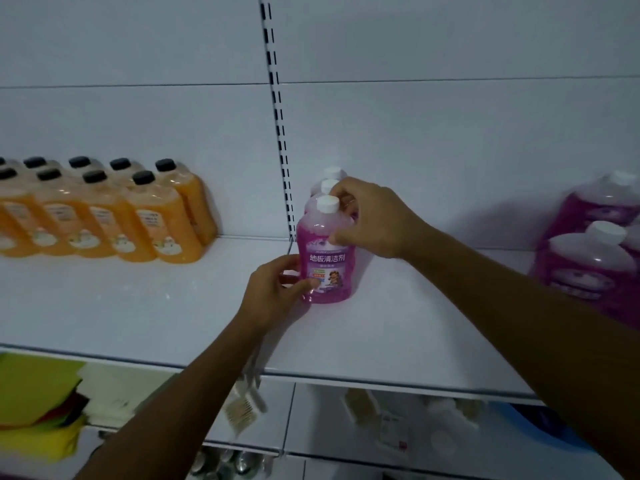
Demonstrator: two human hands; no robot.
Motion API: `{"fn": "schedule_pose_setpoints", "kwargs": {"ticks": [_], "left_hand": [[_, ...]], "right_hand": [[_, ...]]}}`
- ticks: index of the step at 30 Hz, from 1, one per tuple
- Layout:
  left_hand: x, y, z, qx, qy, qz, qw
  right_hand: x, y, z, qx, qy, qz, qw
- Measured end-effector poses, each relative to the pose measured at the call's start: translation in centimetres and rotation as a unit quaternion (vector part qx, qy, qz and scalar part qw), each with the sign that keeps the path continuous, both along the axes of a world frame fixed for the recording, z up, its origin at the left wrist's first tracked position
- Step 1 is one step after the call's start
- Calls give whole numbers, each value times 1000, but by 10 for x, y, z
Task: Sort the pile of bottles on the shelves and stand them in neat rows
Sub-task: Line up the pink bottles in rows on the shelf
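At the far left of the shelf, orange bottles with black caps are already standing in two neat rows against the back panel.

Moving right, the left hand is steadying the front pink bottle low on its left side, thumb lying across the label's lower corner and the other fingers curling behind the base. This bottle is standing upright just right of the slotted upright post, at the head of a short file, with two more white-capped pink bottles lined up right behind it.

The right hand is gripping the bottles' shoulders from the right, fingers pinching near the cap of the second one and thumb pressing the front bottle's shoulder.

The front bottle looks full of liquid, so it is probably fairly heavy and bottom-stable, with smooth, stiff plastic walls that may be slippery. One hand at the shoulder and one low on the body seems the sound hold; the narrow neck offers a sure grip for lifting.

At the far right, larger pink bottles are waiting in a loose cluster, well apart from the file.
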State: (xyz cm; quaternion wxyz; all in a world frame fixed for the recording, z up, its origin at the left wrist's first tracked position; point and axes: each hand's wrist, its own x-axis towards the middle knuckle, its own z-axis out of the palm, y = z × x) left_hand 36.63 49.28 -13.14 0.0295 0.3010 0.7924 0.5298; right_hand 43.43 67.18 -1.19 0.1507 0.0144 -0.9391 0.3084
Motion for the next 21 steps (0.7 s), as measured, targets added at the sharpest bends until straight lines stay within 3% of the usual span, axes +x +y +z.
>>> {"fn": "schedule_pose_setpoints", "kwargs": {"ticks": [7,16,21], "left_hand": [[3,12,-1,13,-17,-8,1000],[18,88,2,5,8,-44,999],[17,127,3,11,7,-31,999]], "right_hand": [[-2,6,3,6,-5,-5,1000],[12,75,5,7,-24,-44,999],[5,98,3,9,13,-63,998]]}}
